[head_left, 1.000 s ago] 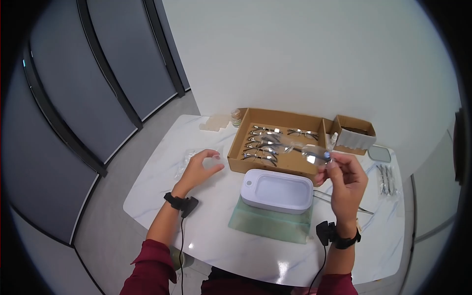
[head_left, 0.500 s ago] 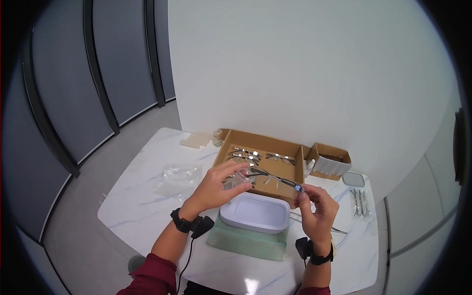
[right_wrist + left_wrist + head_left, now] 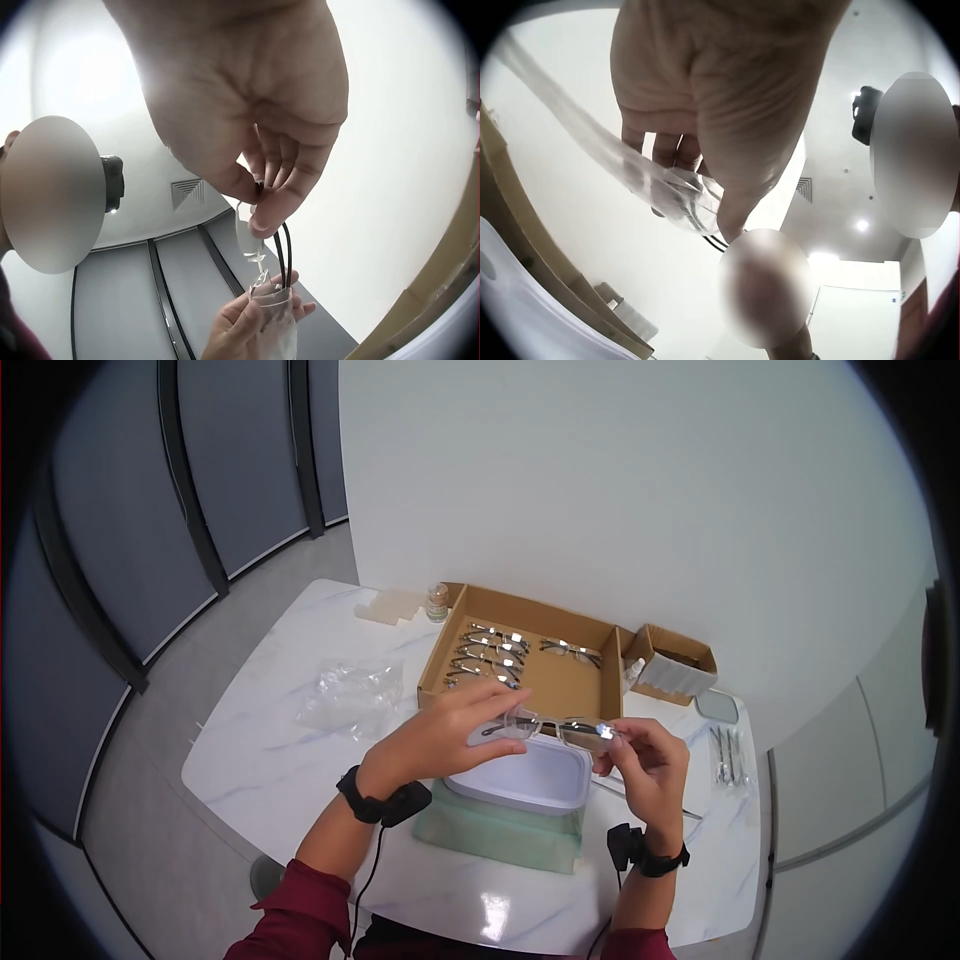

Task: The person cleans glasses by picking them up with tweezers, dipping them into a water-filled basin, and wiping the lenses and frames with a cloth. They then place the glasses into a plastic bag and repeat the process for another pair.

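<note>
My right hand (image 3: 648,755) pinches a pair of glasses (image 3: 244,229) by one end of the frame, near the hinge. Their dark temples are folded back and point left. My left hand (image 3: 430,735) holds a clear plastic bag (image 3: 276,326) between thumb and fingers, its mouth toward the glasses. The far part of the glasses reaches the mouth of the bag, with the temple tips inside it. Both hands are raised over a pale lavender tub (image 3: 540,775), which lies on a green cloth (image 3: 500,835).
Behind the tub, a cardboard tray (image 3: 560,685) holds several more glasses (image 3: 490,650). A heap of clear bags (image 3: 350,700) lies left. At the right stand a small bottle (image 3: 635,670), a small cardboard box (image 3: 665,678) and bagged glasses (image 3: 728,755). A jar (image 3: 437,603) stands behind left.
My left hand has come from the left with the bag to meet the glasses. The right hand has brought the glasses toward it and turned them, and their far end has entered the bag's mouth.
</note>
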### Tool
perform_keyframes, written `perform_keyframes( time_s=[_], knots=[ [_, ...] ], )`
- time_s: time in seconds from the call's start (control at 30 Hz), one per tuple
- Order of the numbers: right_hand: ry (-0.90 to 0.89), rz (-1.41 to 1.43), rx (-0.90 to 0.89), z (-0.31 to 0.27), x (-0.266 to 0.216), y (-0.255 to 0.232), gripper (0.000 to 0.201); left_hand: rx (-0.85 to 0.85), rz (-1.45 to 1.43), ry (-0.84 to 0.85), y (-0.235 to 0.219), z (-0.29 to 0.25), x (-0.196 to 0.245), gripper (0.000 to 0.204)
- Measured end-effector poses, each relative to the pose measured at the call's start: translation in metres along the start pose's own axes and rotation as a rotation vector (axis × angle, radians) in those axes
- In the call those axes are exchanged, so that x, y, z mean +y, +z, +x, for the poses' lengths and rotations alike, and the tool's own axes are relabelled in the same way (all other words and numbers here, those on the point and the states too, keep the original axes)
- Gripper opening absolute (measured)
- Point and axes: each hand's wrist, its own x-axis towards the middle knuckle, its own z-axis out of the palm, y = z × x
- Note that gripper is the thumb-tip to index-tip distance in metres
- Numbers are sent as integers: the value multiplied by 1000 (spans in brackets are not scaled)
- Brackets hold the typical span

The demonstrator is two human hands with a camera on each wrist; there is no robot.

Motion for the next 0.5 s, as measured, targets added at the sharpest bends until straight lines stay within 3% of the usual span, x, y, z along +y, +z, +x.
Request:
perform_keyframes(
  time_s=[0.07,0.17,0.43,0.5],
  knots=[
    [125,136,-57,3,5,4,17,-16,29,23,3,0,6,57],
    [165,187,-117,3,14,17,18,-29,85,94,11,0,8,59],
    [111,195,-38,2,16,36,18,92,368,116,9,5,10,57],
    [65,102,-59,-1,19,41,17,70,389,91,12,1,0,40]
  ],
)
